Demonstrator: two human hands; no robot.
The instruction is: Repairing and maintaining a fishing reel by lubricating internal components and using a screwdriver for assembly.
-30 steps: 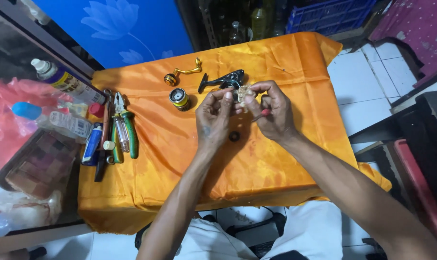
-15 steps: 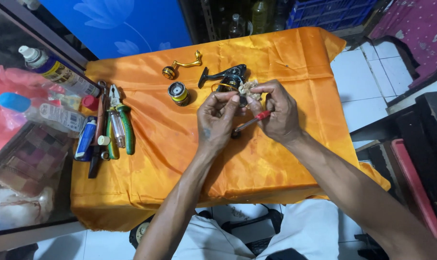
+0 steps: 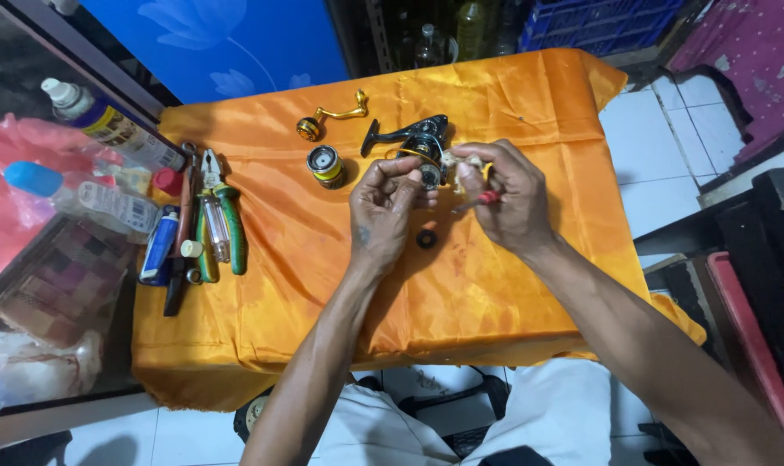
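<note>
Left hand: the left hand [image 3: 383,203] is curled, its fingertips pinched on the black fishing reel body [image 3: 420,145] at the middle of the bench [image 3: 262,328].
Right hand: the right hand [image 3: 506,198] is closed round a small red-handled tool [image 3: 483,198], and a pale wad sits at its fingertips against the reel.
Reel body: far centre of the orange cloth, between both hands.
Spool: a gold-and-black spool [image 3: 325,165] lies just left of the hands.
Handle: a gold crank handle [image 3: 331,116] lies farther off.
Small ring: a black ring [image 3: 426,239] lies on the cloth below the hands.
Left edge: green-handled pliers [image 3: 224,220] lie among other tools.
</note>
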